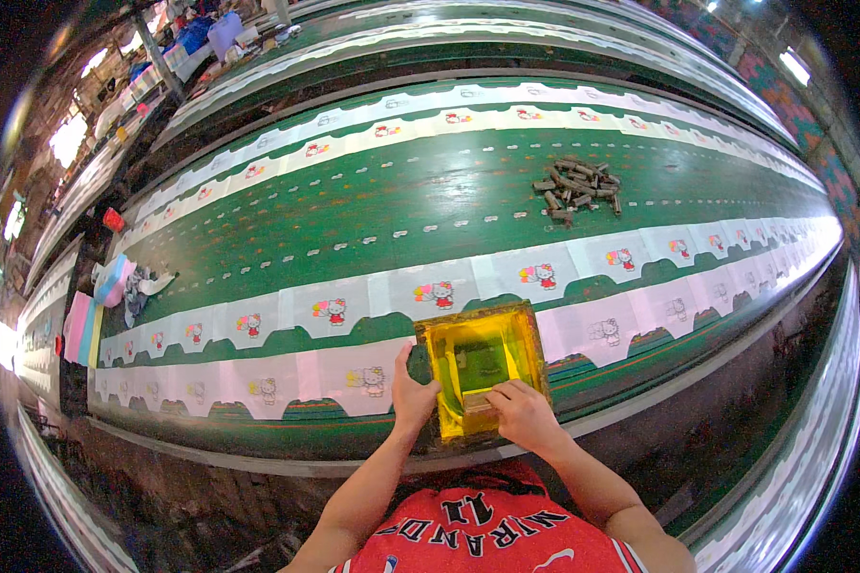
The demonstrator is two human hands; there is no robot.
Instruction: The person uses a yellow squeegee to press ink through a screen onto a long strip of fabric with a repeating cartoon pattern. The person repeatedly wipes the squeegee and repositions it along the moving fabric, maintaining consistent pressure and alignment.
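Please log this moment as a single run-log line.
left hand: grips yellow screen frame edge | right hand: presses squeegee inside | fabric pieces: on green table

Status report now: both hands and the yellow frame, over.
Left hand grips yellow square screen frame edge. Right hand holds squeegee inside. Frame over white fabric piece. Nothing obstructing.

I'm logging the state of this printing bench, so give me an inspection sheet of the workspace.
Surface: long green table, rows of white fabric pieces with cartoon prints.
Job's things: yellow screen frame lying on a fabric piece at the near edge.
Clutter: pile of small brown blocks; folded cloths at the left end.
Grips: left hand on the frame's left side; right hand holds a squeegee inside it.
Cables: nothing seen.
Surroundings: parallel tables either side.
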